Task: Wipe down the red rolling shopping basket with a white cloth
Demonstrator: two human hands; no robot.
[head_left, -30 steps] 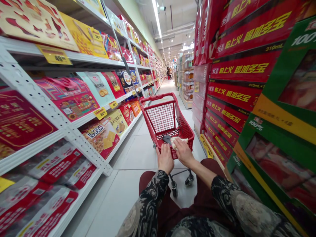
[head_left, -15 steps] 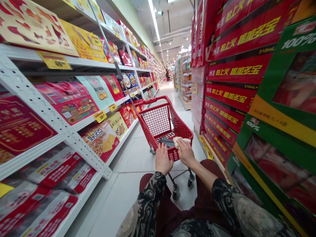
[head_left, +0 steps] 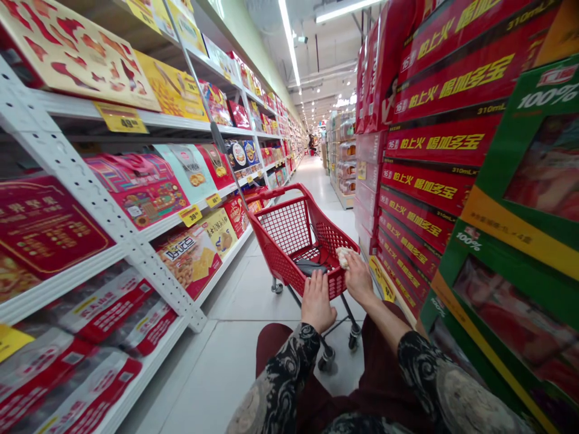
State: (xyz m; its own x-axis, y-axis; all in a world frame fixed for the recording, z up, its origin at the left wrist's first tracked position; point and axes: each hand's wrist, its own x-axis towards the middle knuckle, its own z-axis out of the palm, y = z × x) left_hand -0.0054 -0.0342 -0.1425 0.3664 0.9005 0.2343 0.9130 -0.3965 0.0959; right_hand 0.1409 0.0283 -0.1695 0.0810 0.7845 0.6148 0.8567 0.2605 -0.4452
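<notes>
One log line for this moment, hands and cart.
left hand: on red cart rim | right hand: on rim, holding crumpled cloth | aisle: shelves left

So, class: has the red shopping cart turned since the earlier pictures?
Yes. The red shopping cart has swung its front leftward toward the shelving, away from the stacked red cartons.
</notes>
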